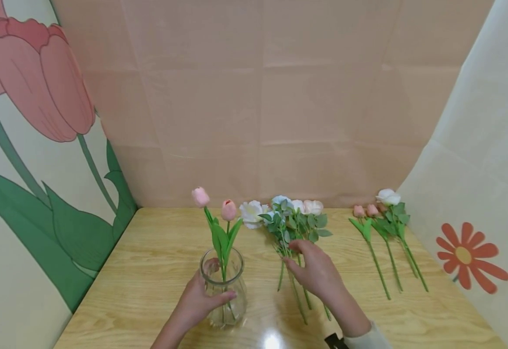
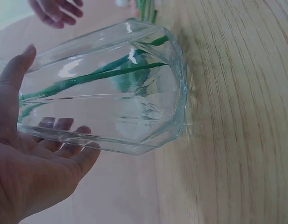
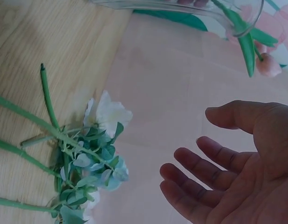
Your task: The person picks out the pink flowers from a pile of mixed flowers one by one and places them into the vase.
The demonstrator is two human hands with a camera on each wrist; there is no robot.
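Note:
My left hand (image 1: 199, 296) grips a clear glass vase (image 1: 236, 303), thumb on the near side and fingers round the far side. Two pink tulips (image 1: 229, 210) with green leaves stand in it, their stems (image 2: 97, 73) showing through the faceted glass in the left wrist view. The vase base is at the wooden tabletop. To the right, my right hand (image 1: 317, 271) hovers above a bunch of pale flowers (image 1: 280, 218) lying on the table. In the right wrist view its fingers (image 3: 200, 165) are loosely spread, apart from the flowers, and hold nothing.
Farther right on the wooden table (image 1: 149, 261) lie two more pink tulips (image 1: 371, 210) and a white rose (image 1: 388, 197) with long stems. A pink-brown cloth (image 1: 258, 106) hangs behind the table; printed cloths hang at both sides.

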